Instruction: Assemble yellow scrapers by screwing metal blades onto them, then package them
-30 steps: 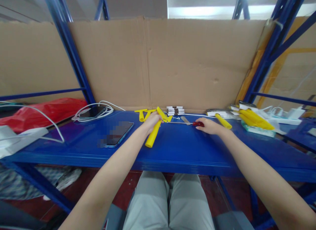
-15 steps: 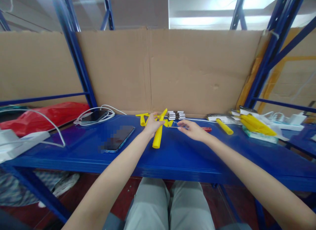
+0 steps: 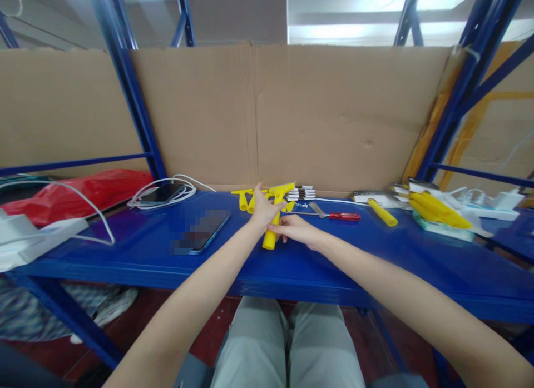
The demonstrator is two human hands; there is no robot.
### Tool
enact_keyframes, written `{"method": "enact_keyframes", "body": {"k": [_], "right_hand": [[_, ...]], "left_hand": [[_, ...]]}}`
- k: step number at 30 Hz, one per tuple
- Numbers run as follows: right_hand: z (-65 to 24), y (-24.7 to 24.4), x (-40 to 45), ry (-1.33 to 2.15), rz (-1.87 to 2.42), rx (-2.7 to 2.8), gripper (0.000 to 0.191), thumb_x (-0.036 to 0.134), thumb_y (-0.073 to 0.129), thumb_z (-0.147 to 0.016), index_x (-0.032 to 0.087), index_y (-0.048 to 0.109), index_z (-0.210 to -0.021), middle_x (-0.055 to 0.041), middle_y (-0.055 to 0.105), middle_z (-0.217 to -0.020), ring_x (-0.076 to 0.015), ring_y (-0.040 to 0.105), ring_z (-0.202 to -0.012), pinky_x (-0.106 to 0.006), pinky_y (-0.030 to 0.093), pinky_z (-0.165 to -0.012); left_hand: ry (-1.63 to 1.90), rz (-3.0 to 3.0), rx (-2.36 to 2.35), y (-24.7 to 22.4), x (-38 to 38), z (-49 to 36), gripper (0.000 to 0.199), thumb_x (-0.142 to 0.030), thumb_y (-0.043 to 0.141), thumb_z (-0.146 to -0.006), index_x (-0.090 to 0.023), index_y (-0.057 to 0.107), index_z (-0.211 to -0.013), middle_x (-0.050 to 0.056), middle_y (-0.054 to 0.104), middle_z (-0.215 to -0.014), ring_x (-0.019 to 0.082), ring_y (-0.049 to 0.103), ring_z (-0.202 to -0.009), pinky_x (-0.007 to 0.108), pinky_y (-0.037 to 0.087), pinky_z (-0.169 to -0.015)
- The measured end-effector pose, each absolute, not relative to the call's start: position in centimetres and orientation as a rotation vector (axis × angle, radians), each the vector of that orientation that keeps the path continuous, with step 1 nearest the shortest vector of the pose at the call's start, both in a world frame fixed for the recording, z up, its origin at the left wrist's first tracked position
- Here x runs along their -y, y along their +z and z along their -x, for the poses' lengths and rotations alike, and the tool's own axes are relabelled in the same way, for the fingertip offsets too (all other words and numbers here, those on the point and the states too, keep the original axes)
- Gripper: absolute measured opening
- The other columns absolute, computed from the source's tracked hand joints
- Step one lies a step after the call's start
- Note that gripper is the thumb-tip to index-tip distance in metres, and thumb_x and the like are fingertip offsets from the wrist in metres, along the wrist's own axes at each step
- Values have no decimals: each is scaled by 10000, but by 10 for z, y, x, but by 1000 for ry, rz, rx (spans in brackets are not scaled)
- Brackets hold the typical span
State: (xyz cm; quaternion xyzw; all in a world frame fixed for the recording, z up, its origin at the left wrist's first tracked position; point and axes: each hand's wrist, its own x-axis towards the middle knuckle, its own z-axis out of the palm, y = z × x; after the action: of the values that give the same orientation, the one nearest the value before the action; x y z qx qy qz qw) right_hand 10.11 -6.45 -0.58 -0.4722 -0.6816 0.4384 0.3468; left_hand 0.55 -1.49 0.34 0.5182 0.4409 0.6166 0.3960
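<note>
A yellow T-shaped scraper handle (image 3: 271, 239) stands slanted over the table in front of me, its crosspiece at the far end. My left hand (image 3: 263, 211) is closed around its upper part, thumb toward the right. Lower on the grip, the fingers of my right hand (image 3: 295, 230) close on it from the right side. Just beyond my right hand lie a red-handled screwdriver (image 3: 344, 216), a flat metal strip (image 3: 317, 209) and several tiny screws (image 3: 303, 205). More yellow T-shaped parts (image 3: 242, 201) lie behind my left hand, partly hidden by it.
A phone (image 3: 211, 230) lies left of my hands, with a coiled white cable (image 3: 187, 190) behind it. Small stacked packs (image 3: 303, 193) stand at the cardboard wall (image 3: 334, 115). Rightward are a yellow tube (image 3: 382, 213) and yellow pieces (image 3: 440, 210) on a pack.
My right hand has moved left from over the screwdriver onto the lower grip of the scraper handle. The handle has turned, so its crosspiece now shows more broadly.
</note>
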Motion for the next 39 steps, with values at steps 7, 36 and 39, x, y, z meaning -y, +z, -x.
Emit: {"method": "enact_keyframes", "body": {"k": [7,36,39], "right_hand": [[-110,-2,53,1156,1129,1675,161,184,549,-811,154,547,-653,41,533,-523,-59,453,-418,-200,298,-417],[-202,16,-92,232,1975,1451,278,182,479,-797,109,656,-998,-151,665,-1043,-242,607,-969,-295,445,-779],[-200,16,-96,218,2030,1476,321,235,471,-819,134,642,-1072,-164,627,-1152,-284,542,-1109,-362,413,-886]], "left_hand": [[1431,-1134,-944,12,20,-6,461,-124,622,-759,-102,488,-1199,142,656,-1013,143,645,-709,249,504,-662],[1350,-801,-905,11,11,1,47,-115,591,-770,-142,599,-733,12,622,-566,80,544,-446,163,427,-451],[1335,-811,-897,9,9,0,50,-124,590,-773,-146,599,-729,21,627,-583,94,563,-482,178,444,-486]]}}
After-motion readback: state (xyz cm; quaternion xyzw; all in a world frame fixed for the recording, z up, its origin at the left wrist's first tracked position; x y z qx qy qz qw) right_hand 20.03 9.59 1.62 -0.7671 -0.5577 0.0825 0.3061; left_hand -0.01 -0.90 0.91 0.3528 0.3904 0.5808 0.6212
